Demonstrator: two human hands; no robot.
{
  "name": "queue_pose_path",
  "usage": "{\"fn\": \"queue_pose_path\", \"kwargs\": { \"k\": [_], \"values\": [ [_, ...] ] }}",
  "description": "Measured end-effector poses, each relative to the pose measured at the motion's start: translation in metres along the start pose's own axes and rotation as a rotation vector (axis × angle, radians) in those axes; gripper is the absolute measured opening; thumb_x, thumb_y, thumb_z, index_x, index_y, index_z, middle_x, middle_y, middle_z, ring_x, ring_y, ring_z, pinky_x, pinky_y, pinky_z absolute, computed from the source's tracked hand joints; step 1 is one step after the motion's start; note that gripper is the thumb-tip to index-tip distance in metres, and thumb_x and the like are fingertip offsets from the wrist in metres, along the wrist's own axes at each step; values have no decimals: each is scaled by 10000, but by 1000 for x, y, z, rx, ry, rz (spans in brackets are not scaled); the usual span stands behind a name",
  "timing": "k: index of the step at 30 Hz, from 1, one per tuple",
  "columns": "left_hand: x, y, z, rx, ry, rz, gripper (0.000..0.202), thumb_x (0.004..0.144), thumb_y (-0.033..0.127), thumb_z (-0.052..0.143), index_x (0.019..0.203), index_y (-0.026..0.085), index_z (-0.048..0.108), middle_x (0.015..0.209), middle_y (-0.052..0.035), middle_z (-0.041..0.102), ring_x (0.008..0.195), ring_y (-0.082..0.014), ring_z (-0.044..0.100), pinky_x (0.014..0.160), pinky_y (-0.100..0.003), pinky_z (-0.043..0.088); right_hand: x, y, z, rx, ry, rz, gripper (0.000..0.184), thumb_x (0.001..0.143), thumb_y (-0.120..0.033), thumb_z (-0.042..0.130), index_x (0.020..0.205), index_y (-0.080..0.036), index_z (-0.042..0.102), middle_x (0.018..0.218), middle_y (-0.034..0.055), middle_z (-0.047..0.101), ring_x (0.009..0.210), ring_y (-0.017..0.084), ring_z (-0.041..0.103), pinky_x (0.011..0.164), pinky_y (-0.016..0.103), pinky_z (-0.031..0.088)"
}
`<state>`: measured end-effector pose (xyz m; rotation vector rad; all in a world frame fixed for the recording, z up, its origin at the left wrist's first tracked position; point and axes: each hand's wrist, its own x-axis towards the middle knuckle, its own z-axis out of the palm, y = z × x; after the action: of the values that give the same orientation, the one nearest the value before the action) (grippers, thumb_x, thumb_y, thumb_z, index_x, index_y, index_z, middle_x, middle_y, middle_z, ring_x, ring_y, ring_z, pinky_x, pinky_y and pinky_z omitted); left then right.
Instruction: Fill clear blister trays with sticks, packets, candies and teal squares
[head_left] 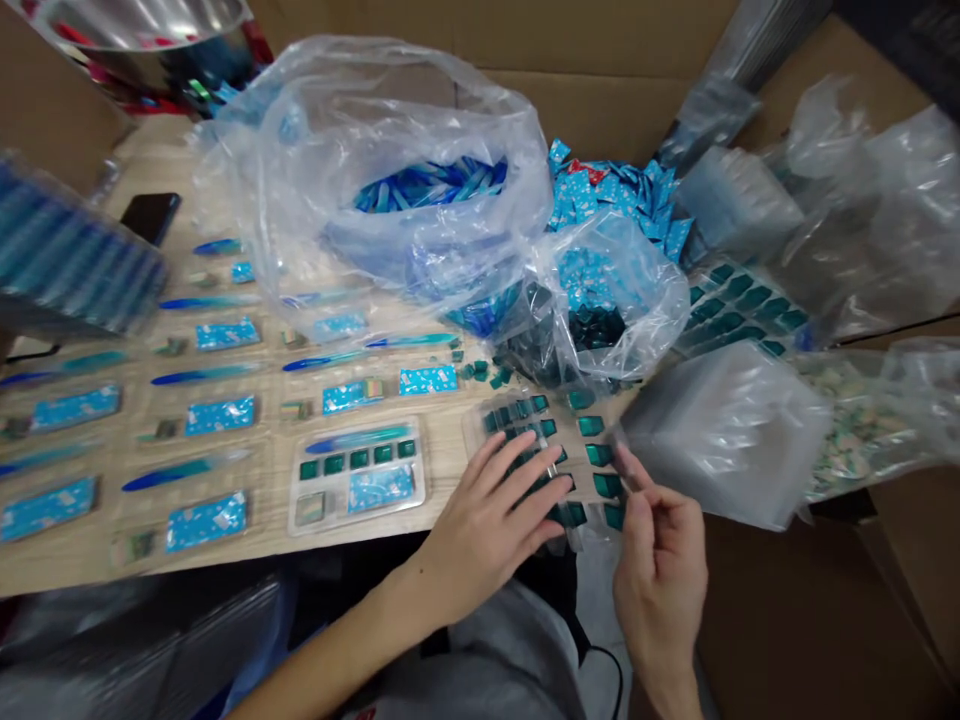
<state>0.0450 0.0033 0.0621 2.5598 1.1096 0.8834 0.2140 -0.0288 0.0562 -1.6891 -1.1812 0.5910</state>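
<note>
My left hand (491, 520) lies with its fingers spread over a group of clear blister trays (491, 412), whose small compartments hold dark green square pieces (540, 403). Part of these trays is hidden beneath the fingers. To their right runs a column of green pieces (600, 455) in clear plastic. My right hand (664, 560) is closed in a pinch at that column's right edge, apparently on the thin clear plastic. Left of my hands, a filled blister tray (296, 497) contains a blue-green pen-like stick (367, 438), green pieces, a blue patterned packet (381, 487) and a small pale block (310, 508).
Rows of similar trays with blue packets (206, 520) cover the table's left. Behind are a large clear bag (442, 100) of blue sticks, a smaller bag (652, 290) of green pieces and a packet heap (611, 195). Clear sleeves (727, 430) stand right; a phone (151, 215) lies far left.
</note>
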Motion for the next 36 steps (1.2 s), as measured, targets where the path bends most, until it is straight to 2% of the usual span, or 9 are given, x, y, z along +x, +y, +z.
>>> {"fn": "queue_pose_path", "kwargs": {
  "k": [7, 9, 13, 16, 21, 26, 29, 33, 36],
  "values": [
    [-21, -12, -17, -310, 186, -240, 307, 915, 121, 496, 1201, 205, 567, 1287, -102, 586, 1242, -190, 511, 1034, -373, 449, -7, -44, -17, 403, 299, -102, 66, 886, -158, 542, 869, -220, 556, 1045, 25, 723, 1085, 226, 635, 967, 444, 474],
    [-28, -11, -24, -416, 265, -350, 344, 907, 94, 501, 1204, 250, 576, 1260, -62, 604, 1204, -162, 541, 1024, -322, 453, -8, -57, -15, 512, 268, -92, 115, 884, -151, 516, 882, -242, 586, 1014, -1, 733, 1096, 207, 630, 950, 402, 502],
    [-38, -15, -33, -840, 477, -576, 401, 928, 165, 506, 1293, 332, 511, 1257, -29, 619, 1126, -153, 607, 985, -312, 490, -4, -65, 5, 658, -137, 120, 78, 895, -242, 522, 848, -260, 581, 1083, 16, 719, 1098, 211, 633, 824, 337, 565],
    [-48, -31, -49, -1170, 672, -671, 351, 910, 283, 558, 1259, 321, 538, 1116, -34, 686, 932, -162, 684, 802, -309, 578, -3, -66, 31, 689, -379, 253, 105, 903, -287, 555, 807, -247, 568, 1031, 27, 735, 1041, 207, 663, 803, 297, 569],
    [-94, -55, -80, -1292, 714, -930, 211, 790, 291, 704, 947, 167, 635, 671, 4, 677, 526, -108, 641, 538, -230, 554, -9, -65, 77, 599, -718, 392, 167, 855, -389, 639, 798, -234, 614, 1076, 69, 719, 1066, 242, 648, 822, 261, 569],
    [-161, -57, -82, -1097, 1095, -1208, 320, 743, 370, 733, 953, 177, 587, 660, 25, 656, 542, -129, 640, 501, -238, 537, -29, -57, 132, 483, -1013, 446, 277, 807, -394, 693, 1055, -291, 623, 1228, 78, 649, 1072, 245, 646, 787, 279, 584],
    [-192, -63, -87, -738, 1229, -1374, 420, 746, 425, 711, 1080, 193, 608, 815, -13, 707, 703, -155, 676, 662, -272, 551, -49, -62, 175, 394, -1086, 361, 447, 785, -362, 714, 1195, -310, 545, 1197, 72, 657, 1084, 221, 639, 845, 317, 569],
    [-219, -85, -102, -222, 1134, -1493, 404, 796, 433, 633, 1126, 200, 643, 1175, -73, 665, 1085, -215, 609, 943, -322, 463, -70, -78, 239, 312, -1013, 61, 408, 826, -373, 619, 1197, -262, 489, 1111, 85, 645, 972, 209, 664, 826, 378, 569],
    [-234, -109, -107, -18, 1025, -1489, 377, 844, 382, 572, 1162, 187, 624, 1158, -88, 651, 1071, -204, 589, 971, -347, 431, -78, -87, 273, 90, -987, -292, 349, 892, -322, 486, 1216, -194, 466, 1046, 122, 627, 892, 216, 655, 783, 410, 558]
  ]
}}
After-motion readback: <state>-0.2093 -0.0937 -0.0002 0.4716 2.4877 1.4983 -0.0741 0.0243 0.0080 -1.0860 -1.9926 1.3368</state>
